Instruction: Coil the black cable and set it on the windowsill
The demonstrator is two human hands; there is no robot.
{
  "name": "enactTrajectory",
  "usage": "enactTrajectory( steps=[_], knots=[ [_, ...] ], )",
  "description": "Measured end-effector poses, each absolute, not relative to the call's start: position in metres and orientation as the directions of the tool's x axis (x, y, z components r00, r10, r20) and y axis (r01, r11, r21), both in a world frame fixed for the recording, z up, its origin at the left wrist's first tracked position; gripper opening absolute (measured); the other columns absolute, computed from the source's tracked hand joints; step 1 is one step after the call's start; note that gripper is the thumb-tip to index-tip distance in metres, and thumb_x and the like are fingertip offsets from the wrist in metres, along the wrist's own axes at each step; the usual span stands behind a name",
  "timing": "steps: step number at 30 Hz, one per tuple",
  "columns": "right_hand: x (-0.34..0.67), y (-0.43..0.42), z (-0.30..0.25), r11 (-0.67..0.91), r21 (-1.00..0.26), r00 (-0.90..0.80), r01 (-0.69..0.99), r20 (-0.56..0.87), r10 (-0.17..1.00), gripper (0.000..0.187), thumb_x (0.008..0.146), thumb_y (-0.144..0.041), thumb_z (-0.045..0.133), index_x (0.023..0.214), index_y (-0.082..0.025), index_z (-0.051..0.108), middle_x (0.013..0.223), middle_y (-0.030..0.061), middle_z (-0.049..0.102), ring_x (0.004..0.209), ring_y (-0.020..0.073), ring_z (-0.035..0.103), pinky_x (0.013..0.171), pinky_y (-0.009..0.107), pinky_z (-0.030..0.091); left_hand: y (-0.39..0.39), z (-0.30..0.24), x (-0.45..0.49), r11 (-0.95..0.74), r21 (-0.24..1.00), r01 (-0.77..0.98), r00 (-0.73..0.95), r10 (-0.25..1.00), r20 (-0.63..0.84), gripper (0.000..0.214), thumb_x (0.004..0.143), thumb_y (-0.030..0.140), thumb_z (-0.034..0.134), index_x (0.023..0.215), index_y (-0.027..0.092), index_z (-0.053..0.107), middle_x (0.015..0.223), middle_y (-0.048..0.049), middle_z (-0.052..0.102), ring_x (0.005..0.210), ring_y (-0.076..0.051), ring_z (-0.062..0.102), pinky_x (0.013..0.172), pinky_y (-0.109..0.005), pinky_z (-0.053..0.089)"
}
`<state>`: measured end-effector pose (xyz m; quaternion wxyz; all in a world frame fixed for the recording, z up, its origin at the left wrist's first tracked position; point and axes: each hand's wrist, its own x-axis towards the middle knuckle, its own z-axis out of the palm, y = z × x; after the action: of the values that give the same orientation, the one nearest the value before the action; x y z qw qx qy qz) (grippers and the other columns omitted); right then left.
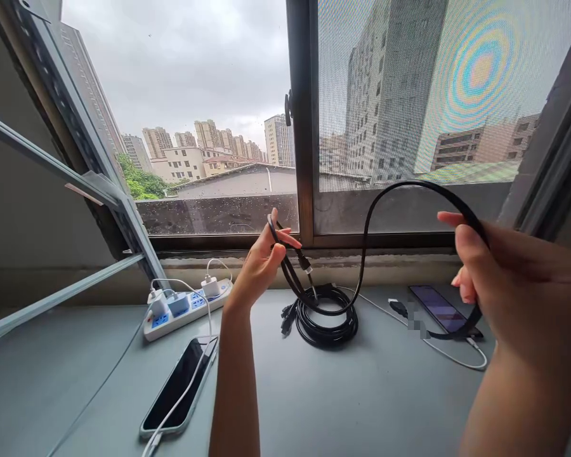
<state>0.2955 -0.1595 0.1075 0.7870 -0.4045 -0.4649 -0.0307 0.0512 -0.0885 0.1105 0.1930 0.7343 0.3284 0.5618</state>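
A black cable (365, 254) runs in a high arch between my two hands. My left hand (261, 263) is closed on one part of it, with a loop hanging from the thumb and fingers. A plug (305, 261) dangles beside those fingers. At the right, my right hand (492, 266) grips the other part between thumb and fingers. Below it the cable's end curves left to a metal-tipped plug (398, 308), just above the table. Under the hanging loop lies a coil of black cables (326, 339) with several plugs at its left side.
On the grey table (361, 406), a white power strip (188, 311) holds several chargers. A phone (178, 387) with a white cable lies at the left, and another phone (440, 308) behind my right hand. A metal frame (137, 235) stands left of the window (304, 127).
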Motion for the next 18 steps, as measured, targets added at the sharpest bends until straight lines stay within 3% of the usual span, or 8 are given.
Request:
enactTrajectory(
  steps=[3,5,7,15,18],
  knots=[
    [0.3,-0.156,0.106,0.675,-0.598,0.553,0.432,0.767,0.325,0.017,0.078,-0.026,0.065,0.093,-0.028,0.074,0.041,-0.006,0.045,0.034,0.0069,0.036,0.033,0.022,0.027,-0.089,0.112,0.055,-0.68,0.683,0.267,0.109,0.725,0.68,0.073,0.077,0.043,0.058,0.14,0.014,0.036,0.06,0.0014,0.061,0.077,-0.019,0.064,0.077,-0.031,0.048],
    [0.303,-0.155,0.106,0.699,-0.576,0.558,0.425,0.774,0.299,0.017,0.078,-0.026,0.066,0.093,-0.027,0.074,0.042,-0.0057,0.047,0.034,0.0066,0.036,0.032,0.022,0.027,-0.09,0.112,0.056,-0.639,0.712,0.29,0.052,0.754,0.655,0.077,0.077,0.037,0.058,0.143,0.014,0.028,0.051,0.0063,0.053,0.05,-0.013,0.055,0.056,-0.025,0.047],
    [0.306,-0.155,0.106,0.713,-0.558,0.558,0.425,0.782,0.279,0.018,0.077,-0.026,0.066,0.093,-0.026,0.074,0.043,-0.0055,0.047,0.034,0.0067,0.036,0.032,0.023,0.028,-0.091,0.111,0.056,-0.617,0.721,0.315,-0.001,0.759,0.651,0.082,0.078,0.037,0.059,0.146,0.013,0.02,0.045,0.0099,0.046,0.036,-0.009,0.043,0.042,-0.02,0.039],
    [0.311,-0.153,0.106,0.688,-0.584,0.602,0.431,0.754,0.263,0.017,0.078,-0.027,0.066,0.092,-0.024,0.075,0.043,-0.0046,0.046,0.034,0.009,0.036,0.034,0.025,0.028,-0.084,0.11,0.046,-0.559,0.795,0.235,-0.316,0.73,0.607,0.092,0.071,0.051,0.066,0.143,0.011,0.024,0.04,0.0113,0.043,0.029,-0.004,0.029,0.031,-0.017,0.021],
    [0.319,-0.151,0.104,0.645,-0.645,0.641,0.41,0.707,0.3,0.02,0.079,-0.03,0.066,0.096,-0.024,0.074,0.044,-0.0041,0.043,0.034,0.0085,0.035,0.034,0.025,0.029,-0.08,0.111,0.039,-0.561,0.813,0.157,-0.345,0.74,0.578,0.087,0.072,0.049,0.065,0.14,0.012,0.027,0.039,0.0119,0.043,0.027,-0.004,0.028,0.03,-0.018,0.019]
  ],
)
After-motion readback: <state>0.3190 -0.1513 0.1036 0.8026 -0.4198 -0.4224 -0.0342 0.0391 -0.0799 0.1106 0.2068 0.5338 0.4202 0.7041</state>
